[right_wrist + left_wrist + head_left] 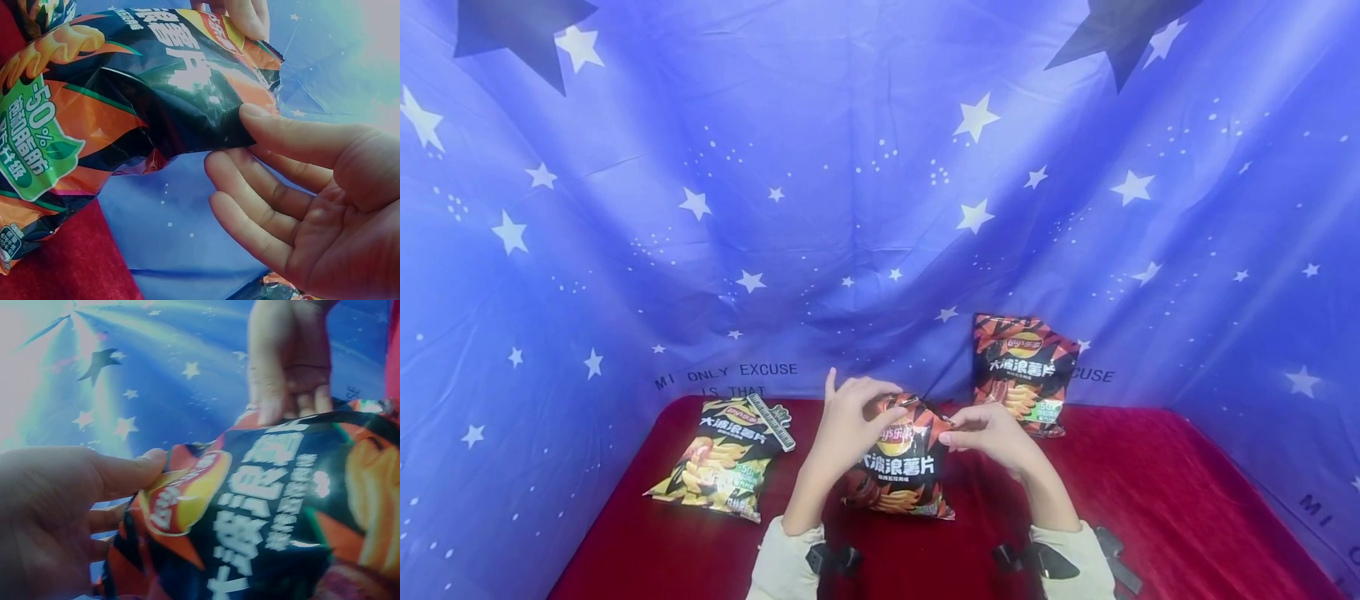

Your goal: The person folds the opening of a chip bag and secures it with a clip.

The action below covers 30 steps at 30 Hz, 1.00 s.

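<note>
Both hands hold an orange-and-black bag of potato chips (901, 467) upright over the red cloth. At its upper left, the left hand (852, 425) grips the bag, thumb on the front and fingers behind. My right hand (992, 435) pinches the upper right edge between thumb and fingers. In the left wrist view the left thumb (134, 472) lies beside the bag's yellow-and-red logo. From the right wrist view, the right thumb (281, 128) presses the bag's edge, with the fingers curled behind and below.
On the left lies a black-and-yellow chip bag (718, 454), with a piano-key-patterned strip (771, 422) at its upper right corner. Another orange chip bag (1026, 375) stands back right against the blue star-patterned curtain (850, 208). Red cloth (1165, 500) covers the table.
</note>
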Motion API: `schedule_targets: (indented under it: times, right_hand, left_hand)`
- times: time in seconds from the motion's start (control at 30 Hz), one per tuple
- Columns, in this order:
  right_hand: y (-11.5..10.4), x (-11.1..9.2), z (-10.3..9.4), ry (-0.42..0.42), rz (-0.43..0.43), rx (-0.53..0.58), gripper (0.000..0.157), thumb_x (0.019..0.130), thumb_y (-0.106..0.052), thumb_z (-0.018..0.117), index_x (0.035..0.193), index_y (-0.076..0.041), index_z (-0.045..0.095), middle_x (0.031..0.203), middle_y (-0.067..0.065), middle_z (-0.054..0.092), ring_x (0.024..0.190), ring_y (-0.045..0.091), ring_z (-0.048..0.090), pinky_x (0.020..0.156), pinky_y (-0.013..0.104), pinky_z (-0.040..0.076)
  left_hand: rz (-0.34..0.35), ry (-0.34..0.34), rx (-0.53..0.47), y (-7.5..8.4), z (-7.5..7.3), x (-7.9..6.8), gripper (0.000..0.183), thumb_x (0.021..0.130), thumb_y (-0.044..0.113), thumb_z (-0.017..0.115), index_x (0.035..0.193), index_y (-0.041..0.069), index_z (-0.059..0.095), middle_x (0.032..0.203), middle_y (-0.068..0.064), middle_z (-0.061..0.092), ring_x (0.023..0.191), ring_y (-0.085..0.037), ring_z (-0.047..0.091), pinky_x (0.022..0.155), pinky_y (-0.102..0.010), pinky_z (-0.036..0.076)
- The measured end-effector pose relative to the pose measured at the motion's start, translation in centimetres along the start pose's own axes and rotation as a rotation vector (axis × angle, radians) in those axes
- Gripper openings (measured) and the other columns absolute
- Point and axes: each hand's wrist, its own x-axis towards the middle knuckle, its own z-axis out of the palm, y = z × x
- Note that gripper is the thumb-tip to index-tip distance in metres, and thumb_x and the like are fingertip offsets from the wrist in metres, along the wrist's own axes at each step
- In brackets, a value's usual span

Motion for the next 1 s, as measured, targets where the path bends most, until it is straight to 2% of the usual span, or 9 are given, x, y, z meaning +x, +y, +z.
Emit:
schedule_targets:
  times: [0.13,0.2,0.4,0.6,0.77,1.0]
  right_hand:
    - [-0.1,0.0,0.2,0.013,-0.010,-0.011,0.021,0.086,-0.008,0.080,0.096,0.009,0.074,0.085,0.008,0.074,0.075,0.009,0.068,0.075,0.039,0.063]
    - [-0.2,0.1,0.4,0.021,-0.025,-0.009,0.019,0.086,-0.008,0.080,0.096,0.008,0.075,0.085,0.006,0.074,0.075,0.009,0.068,0.074,0.036,0.062]
    - [-0.4,0.1,1.0,0.057,-0.080,-0.008,0.019,0.084,-0.006,0.081,0.097,0.006,0.073,0.080,0.001,0.074,0.073,0.008,0.068,0.072,0.029,0.061]
    - [-0.6,0.1,1.4,0.078,-0.106,-0.005,0.019,0.083,-0.004,0.081,0.098,0.004,0.072,0.081,0.004,0.073,0.073,0.008,0.069,0.071,0.028,0.061]
    - [-0.7,0.2,1.5,0.072,-0.130,0.006,0.016,0.084,-0.003,0.080,0.097,0.004,0.072,0.082,0.011,0.074,0.072,0.008,0.069,0.071,0.029,0.061]
    - [-0.7,0.5,1.5,0.111,-0.124,-0.015,0.014,0.083,-0.004,0.081,0.094,0.003,0.074,0.079,0.007,0.073,0.070,0.008,0.067,0.069,0.026,0.059]
  left_hand:
    - [-0.002,-0.046,-0.039,-0.3,-1.0,0.0,0.028,0.086,0.023,0.081,0.113,0.016,0.077,0.107,0.001,0.078,0.111,-0.023,0.068,0.122,-0.069,0.011]
    - [0.005,-0.049,-0.052,-0.4,-1.3,0.0,0.028,0.085,0.021,0.082,0.112,0.015,0.077,0.106,0.000,0.078,0.109,-0.023,0.070,0.121,-0.069,0.016]
    - [-0.009,-0.035,-0.098,-0.7,-1.9,0.2,0.023,0.081,0.016,0.086,0.104,0.015,0.079,0.101,0.000,0.079,0.108,-0.022,0.072,0.121,-0.058,0.030]
    - [-0.020,-0.001,-0.140,-1.1,-2.2,0.2,0.020,0.080,0.014,0.086,0.098,0.019,0.081,0.096,0.006,0.079,0.100,-0.017,0.071,0.102,-0.043,0.050]
    - [-0.026,0.024,-0.174,-1.4,-2.4,0.2,0.017,0.080,0.011,0.086,0.095,0.019,0.082,0.092,0.007,0.079,0.095,-0.015,0.071,0.093,-0.040,0.052]
    - [-0.011,0.060,-0.191,-1.9,-2.2,0.3,0.014,0.080,0.005,0.083,0.090,0.015,0.082,0.087,0.007,0.079,0.092,-0.015,0.071,0.101,-0.044,0.047]
